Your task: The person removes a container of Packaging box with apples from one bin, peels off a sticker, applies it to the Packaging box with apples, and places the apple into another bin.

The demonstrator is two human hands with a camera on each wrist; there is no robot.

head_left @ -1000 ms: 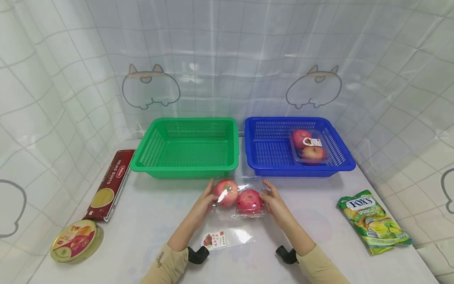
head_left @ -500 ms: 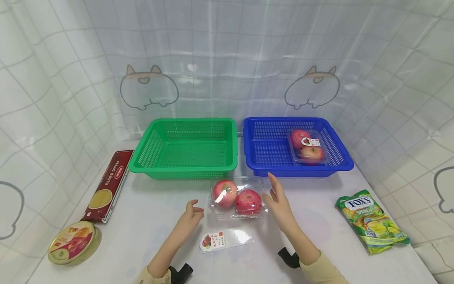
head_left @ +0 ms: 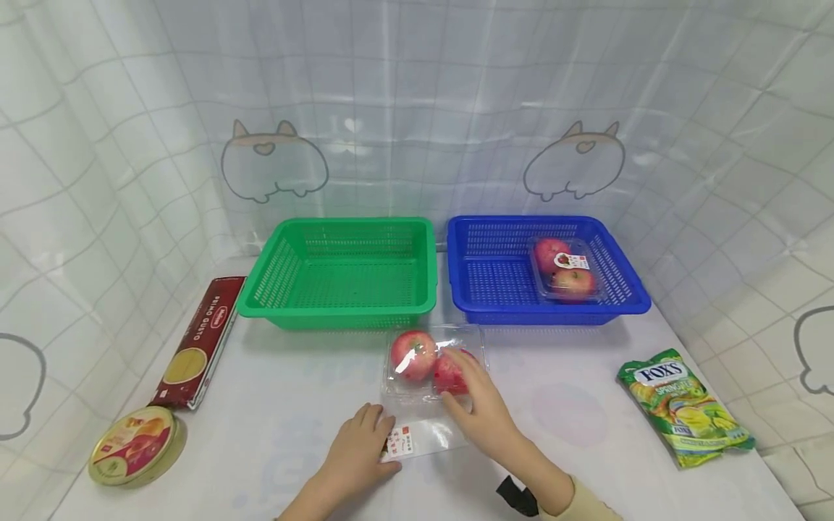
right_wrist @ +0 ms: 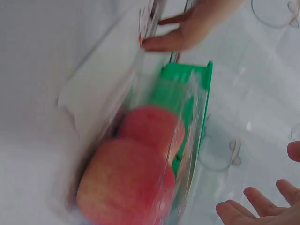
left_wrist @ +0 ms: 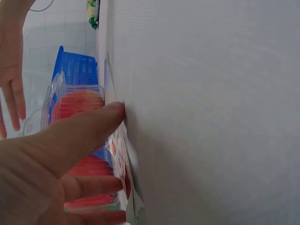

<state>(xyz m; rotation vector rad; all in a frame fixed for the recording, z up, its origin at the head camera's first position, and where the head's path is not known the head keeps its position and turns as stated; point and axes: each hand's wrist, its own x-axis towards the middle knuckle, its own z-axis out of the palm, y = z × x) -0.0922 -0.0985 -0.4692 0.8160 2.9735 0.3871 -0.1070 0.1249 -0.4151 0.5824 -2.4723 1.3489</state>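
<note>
A clear plastic box of two red apples sits on the table in front of the baskets, lid closed. Just nearer lies a clear strip label with red print and a fruit picture. My left hand is over the strip's left end, covering the picture; in the left wrist view its thumb and fingertips touch the label, whose near end curls up slightly. Above the box's right apple hovers my right hand, fingers extended and holding nothing. The right wrist view shows those fingers apart from the box.
Behind stand a green basket and a blue basket; the blue one holds another labelled apple box. Spaghetti pack and round tin lie at left, a green candy bag at right.
Both hands have let go of the apple box. The left hand drew back, then came down onto the label strip; the right hand moved left and nearer, over the box's near right side.
</note>
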